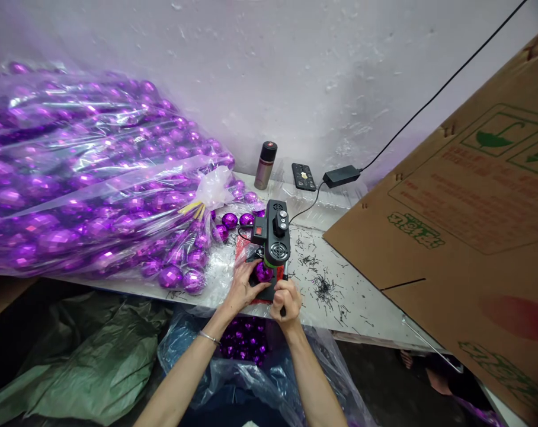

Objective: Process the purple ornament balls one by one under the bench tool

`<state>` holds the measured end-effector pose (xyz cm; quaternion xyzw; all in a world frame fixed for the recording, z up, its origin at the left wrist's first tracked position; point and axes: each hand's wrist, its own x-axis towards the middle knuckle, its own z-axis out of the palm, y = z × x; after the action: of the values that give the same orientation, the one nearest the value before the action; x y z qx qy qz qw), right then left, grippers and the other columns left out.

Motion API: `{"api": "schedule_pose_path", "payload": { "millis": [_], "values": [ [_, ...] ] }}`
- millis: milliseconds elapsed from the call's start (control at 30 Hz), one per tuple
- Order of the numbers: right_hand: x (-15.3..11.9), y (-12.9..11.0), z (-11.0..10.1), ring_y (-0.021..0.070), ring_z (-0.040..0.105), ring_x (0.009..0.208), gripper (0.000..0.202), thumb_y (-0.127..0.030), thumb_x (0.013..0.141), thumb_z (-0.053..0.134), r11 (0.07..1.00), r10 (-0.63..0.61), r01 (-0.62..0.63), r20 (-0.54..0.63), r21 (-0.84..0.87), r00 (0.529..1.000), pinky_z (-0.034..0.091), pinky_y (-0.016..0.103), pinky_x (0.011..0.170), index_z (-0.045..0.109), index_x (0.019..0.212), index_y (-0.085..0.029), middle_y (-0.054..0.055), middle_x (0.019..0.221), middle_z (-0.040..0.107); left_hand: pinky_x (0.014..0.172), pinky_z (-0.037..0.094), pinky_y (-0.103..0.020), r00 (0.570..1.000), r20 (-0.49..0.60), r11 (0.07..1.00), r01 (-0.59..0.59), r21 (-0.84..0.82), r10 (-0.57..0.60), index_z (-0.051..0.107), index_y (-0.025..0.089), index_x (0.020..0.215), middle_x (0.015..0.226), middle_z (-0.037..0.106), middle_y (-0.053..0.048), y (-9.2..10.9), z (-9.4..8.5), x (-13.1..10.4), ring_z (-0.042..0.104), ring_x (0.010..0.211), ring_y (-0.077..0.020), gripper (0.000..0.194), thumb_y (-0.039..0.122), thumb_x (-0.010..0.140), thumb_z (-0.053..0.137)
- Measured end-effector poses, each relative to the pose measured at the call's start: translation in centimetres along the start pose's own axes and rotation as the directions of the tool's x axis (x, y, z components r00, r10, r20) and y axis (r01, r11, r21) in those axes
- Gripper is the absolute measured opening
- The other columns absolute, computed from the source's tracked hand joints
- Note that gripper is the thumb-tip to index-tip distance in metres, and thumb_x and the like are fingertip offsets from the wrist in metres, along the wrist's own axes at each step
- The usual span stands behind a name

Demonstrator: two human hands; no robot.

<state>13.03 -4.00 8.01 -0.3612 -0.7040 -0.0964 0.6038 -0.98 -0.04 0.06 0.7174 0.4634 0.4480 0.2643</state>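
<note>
So on the left there's a huge clear bag (73, 204) of shiny purple balls, spilling onto the bench (351, 284). Near the middle, the left hand (239, 288) has thumb and fingers curved partly open around one purple ball (264, 273), steadying it under a small black machine (277, 244). Just right of that, the right hand (288, 301) is wrapped tight round the lever (286, 268). Looks like the positioning stage to me; working that lever calls for a firm left pinch. Dark bits (323, 287) lie further right, then a big cardboard box (462, 237).
</note>
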Motion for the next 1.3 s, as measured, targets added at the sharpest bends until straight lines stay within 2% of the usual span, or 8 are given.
{"api": "schedule_pose_path", "payload": {
  "millis": [367, 467, 600, 700, 800, 867, 1033, 1300],
  "values": [
    [7.1, -3.5, -1.7, 0.0101, 0.049, 0.060, 0.037, -0.013, 0.101, 0.045, 0.924, 0.370, -0.368, -0.004, 0.106, 0.929, 0.039, 0.027, 0.058, 0.043, 0.065, -0.021, -0.003, 0.064, 0.048, 0.109, 0.051, -0.056, 0.995, -0.101, 1.000, -0.014, 0.015, 0.015, 0.058, 0.021, 0.140, 0.129, 0.071, -0.015, 0.3, -0.4, -0.4, 0.066, 0.125, -0.0342, 0.067, 0.046, 0.083, 0.081],
    [7.2, -3.6, -1.6, 0.0099, 0.050, 0.061, 0.037, -0.014, 0.101, 0.045, 0.921, 0.377, -0.375, -0.002, 0.106, 0.926, 0.039, 0.027, 0.059, 0.044, 0.065, -0.021, -0.003, 0.065, 0.048, 0.106, 0.055, -0.051, 0.993, -0.116, 1.000, -0.029, 0.008, 0.029, 0.053, 0.024, 0.146, 0.132, 0.070, -0.014, 1.3, -1.0, -4.6, 0.067, 0.126, -0.0331, 0.072, 0.049, 0.084, 0.080],
    [6.1, -3.3, -1.5, 0.0112, 0.050, 0.062, 0.034, -0.014, 0.101, 0.045, 0.932, 0.347, -0.344, -0.004, 0.114, 0.938, 0.039, 0.028, 0.060, 0.047, 0.068, -0.021, -0.002, 0.065, 0.050, 0.099, 0.061, -0.045, 0.979, 0.202, 0.999, 0.011, 0.035, -0.017, 0.053, 0.027, 0.147, 0.136, 0.068, -0.015, 2.5, -0.3, -13.0, 0.071, 0.120, -0.0341, 0.089, 0.056, 0.070, 0.088],
    [5.5, -3.1, -1.6, 0.0125, 0.052, 0.063, 0.032, -0.014, 0.101, 0.045, 0.932, 0.344, -0.341, 0.001, 0.121, 0.939, 0.040, 0.029, 0.060, 0.051, 0.070, -0.021, -0.001, 0.065, 0.051, 0.087, 0.065, -0.045, 0.938, 0.337, 0.996, 0.056, 0.073, -0.078, 0.057, 0.028, 0.145, 0.135, 0.069, -0.016, 3.3, -0.1, -15.1, 0.074, 0.112, -0.0369, 0.095, 0.060, 0.063, 0.090],
    [5.2, -3.0, -1.6, 0.0127, 0.053, 0.064, 0.030, -0.013, 0.100, 0.046, 0.933, 0.338, -0.337, 0.015, 0.129, 0.941, 0.040, 0.029, 0.060, 0.052, 0.071, -0.021, -0.001, 0.067, 0.053, 0.090, 0.064, -0.037, 0.974, 0.222, 0.999, -0.034, -0.003, 0.034, 0.067, 0.031, 0.132, 0.113, 0.078, -0.007, 3.6, -2.3, -10.1, 0.078, 0.099, -0.0259, 0.038, 0.043, 0.096, 0.065],
    [5.2, -3.0, -1.5, 0.0129, 0.053, 0.063, 0.031, -0.013, 0.100, 0.046, 0.933, 0.336, -0.334, 0.007, 0.132, 0.942, 0.040, 0.030, 0.060, 0.051, 0.071, -0.021, -0.001, 0.066, 0.053, 0.102, 0.058, -0.040, 0.998, 0.008, 0.996, -0.065, 0.068, 0.065, 0.069, 0.026, 0.127, 0.120, 0.076, -0.009, 3.1, -4.7, -3.8, 0.074, 0.110, -0.0253, 0.032, 0.032, 0.104, 0.048],
    [5.3, -3.0, -1.5, 0.0133, 0.052, 0.063, 0.029, -0.012, 0.100, 0.046, 0.943, 0.317, -0.316, 0.002, 0.109, 0.948, 0.040, 0.030, 0.060, 0.051, 0.072, -0.021, -0.001, 0.067, 0.053, 0.094, 0.055, -0.055, 0.944, -0.150, 0.781, 0.329, 0.531, -0.295, 0.059, 0.007, 0.134, 0.127, 0.066, -0.028, 0.1, -9.3, 10.0, 0.071, 0.110, -0.0384, 0.040, 0.024, 0.100, 0.047],
    [5.3, -3.0, -1.6, 0.0120, 0.050, 0.062, 0.028, -0.009, 0.099, 0.043, 0.956, 0.282, -0.283, 0.026, 0.083, 0.959, 0.039, 0.029, 0.059, 0.050, 0.074, -0.021, -0.001, 0.067, 0.051, 0.103, 0.047, -0.054, 0.952, 0.008, 0.755, 0.236, 0.611, -0.305, 0.068, 0.014, 0.120, 0.115, 0.071, -0.021, -0.9, -10.9, 11.4, 0.063, 0.118, -0.0437, 0.050, 0.024, 0.074, 0.084]
  ]
}}
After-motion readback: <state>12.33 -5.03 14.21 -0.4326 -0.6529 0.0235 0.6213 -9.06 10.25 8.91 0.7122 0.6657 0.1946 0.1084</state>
